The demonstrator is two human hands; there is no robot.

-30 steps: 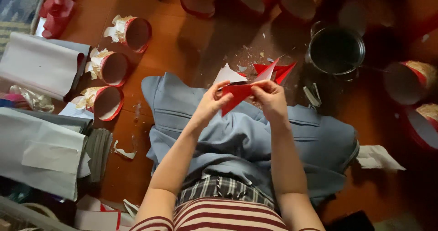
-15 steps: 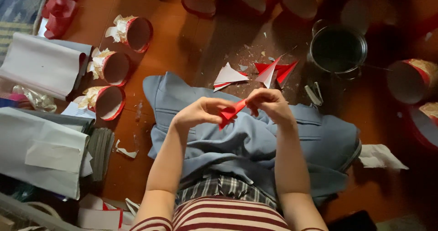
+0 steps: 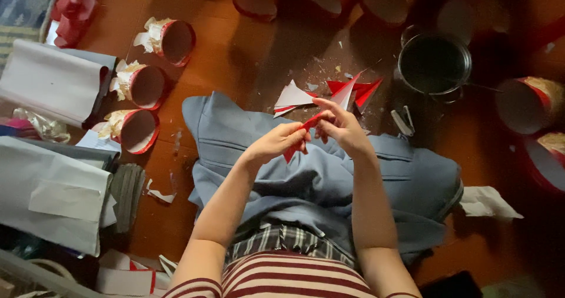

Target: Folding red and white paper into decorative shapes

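Both hands meet over my lap, which is covered by a blue-grey cloth (image 3: 329,174). My left hand (image 3: 278,142) and my right hand (image 3: 340,126) pinch a small folded piece of red paper (image 3: 301,134) between the fingertips, the strip running diagonally between them. Just beyond the hands, on the brown floor, lie cut red and white paper triangles (image 3: 329,92) and small scraps.
Red-rimmed paper cones (image 3: 141,85) lie on their sides at left and along the top. A dark metal pot (image 3: 434,63) stands at upper right, more cones (image 3: 524,103) at right. Grey and white paper sheets (image 3: 53,83) pile at left. A crumpled tissue (image 3: 487,202) lies at right.
The larger red and white paper pieces left my hands and now lie on the floor. My hands drew closer to my body, holding only a small folded red piece.
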